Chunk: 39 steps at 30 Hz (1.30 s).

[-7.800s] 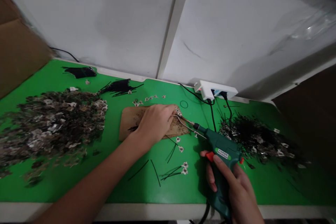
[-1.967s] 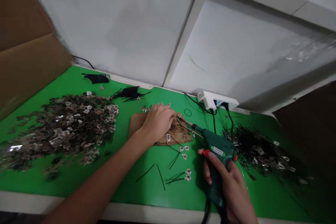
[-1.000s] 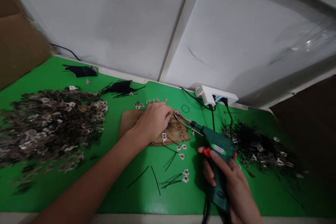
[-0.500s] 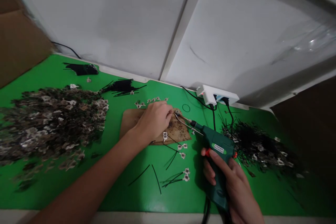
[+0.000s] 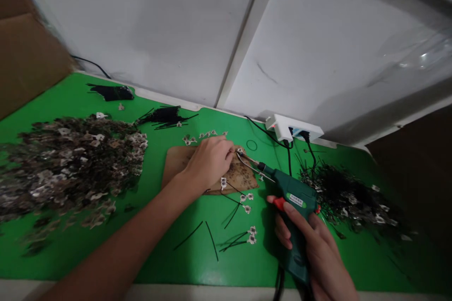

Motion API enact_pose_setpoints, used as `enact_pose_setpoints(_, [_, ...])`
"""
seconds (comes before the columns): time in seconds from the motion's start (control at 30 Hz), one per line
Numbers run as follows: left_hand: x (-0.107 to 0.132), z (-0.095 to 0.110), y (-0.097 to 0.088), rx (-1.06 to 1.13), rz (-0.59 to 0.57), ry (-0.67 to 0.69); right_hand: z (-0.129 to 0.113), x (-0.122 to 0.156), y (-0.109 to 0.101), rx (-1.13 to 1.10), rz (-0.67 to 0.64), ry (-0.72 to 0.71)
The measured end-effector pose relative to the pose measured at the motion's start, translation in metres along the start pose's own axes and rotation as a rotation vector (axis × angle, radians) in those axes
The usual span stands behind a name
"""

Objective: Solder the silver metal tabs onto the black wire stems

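My right hand [image 5: 316,254] grips a green soldering gun [image 5: 294,202] with a red trigger under my forefinger. Its metal tip points left and touches a small metal part [image 5: 240,151] on a brown scorched board [image 5: 231,176]. My left hand [image 5: 209,162] rests on that board with fingers curled, pinching the small part at the tip. What exactly the fingers hold is mostly hidden. Short black wires [image 5: 212,240] and small finished pieces [image 5: 251,235] lie on the green mat in front of the board.
A big heap of small metal parts [image 5: 70,164] covers the mat's left side. A tangled pile of wired parts [image 5: 346,193] lies at the right. A white power strip [image 5: 294,129] sits at the wall. Bundles of black wires [image 5: 162,115] lie at the back, cardboard [image 5: 24,56] at far left.
Both hands stay at the board with the tip on the part. Only the view shifts slightly. Since the oldest frame, a few more finished pieces lie by the board's front edge.
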<state>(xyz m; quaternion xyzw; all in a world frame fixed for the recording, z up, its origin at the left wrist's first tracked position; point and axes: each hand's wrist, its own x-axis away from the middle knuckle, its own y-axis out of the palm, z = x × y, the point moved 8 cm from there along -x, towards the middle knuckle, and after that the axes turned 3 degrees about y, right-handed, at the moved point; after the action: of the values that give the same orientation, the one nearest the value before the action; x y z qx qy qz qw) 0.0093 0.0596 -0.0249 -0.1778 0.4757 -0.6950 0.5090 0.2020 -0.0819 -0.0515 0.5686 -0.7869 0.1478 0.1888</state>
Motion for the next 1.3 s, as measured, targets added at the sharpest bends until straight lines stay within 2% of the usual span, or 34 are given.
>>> enact_pose_setpoints(0.63, [-0.001, 0.001, 0.001, 0.002, -0.010, 0.001, 0.003, -0.001, 0.000, -0.025, 0.003, 0.012])
enact_pose_setpoints(1.3, [-0.001, -0.002, 0.004, 0.010, -0.020, -0.014, 0.003, 0.010, -0.004, -0.024, 0.065, -0.088])
